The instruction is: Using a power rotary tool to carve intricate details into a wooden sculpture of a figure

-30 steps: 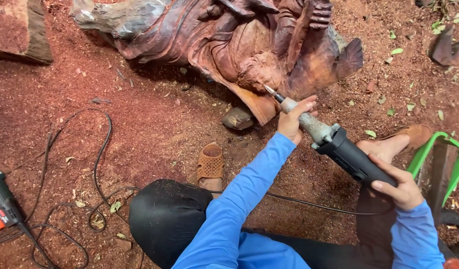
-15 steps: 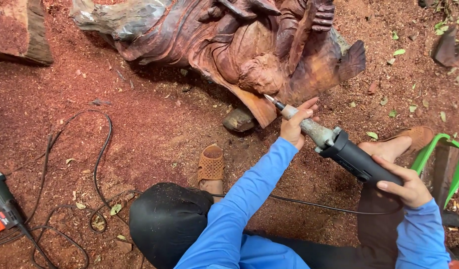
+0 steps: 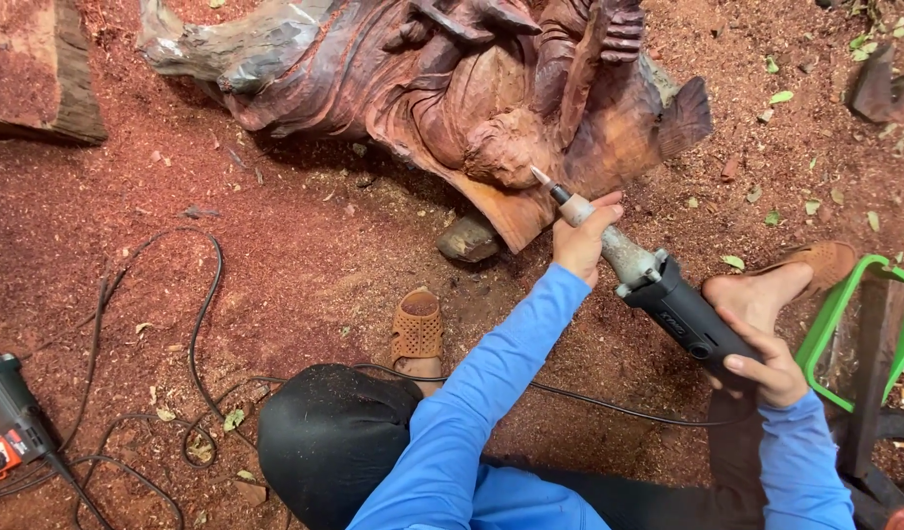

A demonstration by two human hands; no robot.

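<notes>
A large reddish-brown wood carving (image 3: 471, 88) of a figure lies on the sawdust-covered ground. I hold a black and grey die grinder (image 3: 658, 290) with both hands. My left hand (image 3: 584, 236) grips its grey neck near the bit. My right hand (image 3: 766, 368) wraps the black body at the rear. The pointed bit (image 3: 542, 179) touches the rounded head part of the carving. Both my arms are in blue sleeves.
Another power tool (image 3: 5, 417) lies at the lower left with black cables (image 3: 202, 324) looping over the ground. My sandalled feet (image 3: 417, 329) rest near the carving. A green frame (image 3: 844, 314) stands at right. A wood block (image 3: 40, 69) lies at top left.
The grinder's bit has moved up slightly along the carving's head, and both hands shifted with it. The view has drifted a little.
</notes>
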